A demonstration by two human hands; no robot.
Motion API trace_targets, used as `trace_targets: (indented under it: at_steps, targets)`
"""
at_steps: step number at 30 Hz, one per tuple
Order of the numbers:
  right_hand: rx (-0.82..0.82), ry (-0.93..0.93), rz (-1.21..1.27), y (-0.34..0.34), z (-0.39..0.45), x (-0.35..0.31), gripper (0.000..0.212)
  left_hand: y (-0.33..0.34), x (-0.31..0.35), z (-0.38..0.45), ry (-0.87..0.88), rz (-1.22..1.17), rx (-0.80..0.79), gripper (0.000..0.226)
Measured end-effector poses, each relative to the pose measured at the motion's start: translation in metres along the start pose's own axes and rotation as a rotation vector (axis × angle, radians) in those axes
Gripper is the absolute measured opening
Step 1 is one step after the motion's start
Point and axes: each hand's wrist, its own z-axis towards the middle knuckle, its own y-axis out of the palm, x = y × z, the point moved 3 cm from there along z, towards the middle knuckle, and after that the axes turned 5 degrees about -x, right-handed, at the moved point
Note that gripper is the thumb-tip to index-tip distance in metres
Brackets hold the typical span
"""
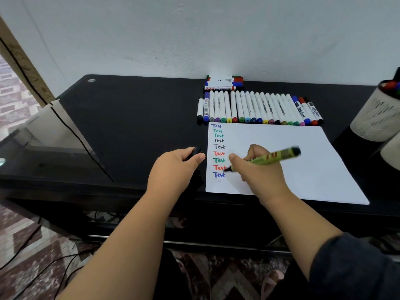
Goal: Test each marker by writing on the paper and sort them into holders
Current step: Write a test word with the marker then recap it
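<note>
Head view. The right hand (pixel 258 167) is gripping a green-barrelled marker (pixel 272 158), fingers curled round it, its dark tip touching the paper (pixel 303 165) beside the lower red "Test". The barrel is blurring with motion. The left hand (pixel 175 167) is clenching a black cap (pixel 195 151) just left of the sheet. The paper is lying on the black desk (pixel 129 118), carrying a column of "Test" words in blue, green, black and red, with a faint "Te" at the near end. A row of markers (pixel 259 109) is lying side by side along the sheet's far edge, more stacked behind by the wall. Two pale holders (pixel 376 118) are standing at far right, one showing markers.
</note>
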Motion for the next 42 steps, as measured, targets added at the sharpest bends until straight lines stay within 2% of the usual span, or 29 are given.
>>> trace_targets:
  at_steps: [15, 36, 42]
  targets:
    - [-0.057, 0.034, -0.105, 0.0098, -0.0005, 0.0056, 0.039, 0.0019, -0.0009, 0.0023, 0.012, 0.004, -0.008, 0.039]
    - [-0.009, 0.006, -0.075, 0.0033, 0.002, 0.008, 0.037, 0.0008, -0.005, 0.0016, 0.004, -0.008, 0.004, 0.038]
    - [-0.062, 0.005, -0.098, 0.0054, 0.0016, 0.0074, 0.039, 0.0025, -0.0025, 0.0006, 0.003, -0.002, -0.003, 0.04]
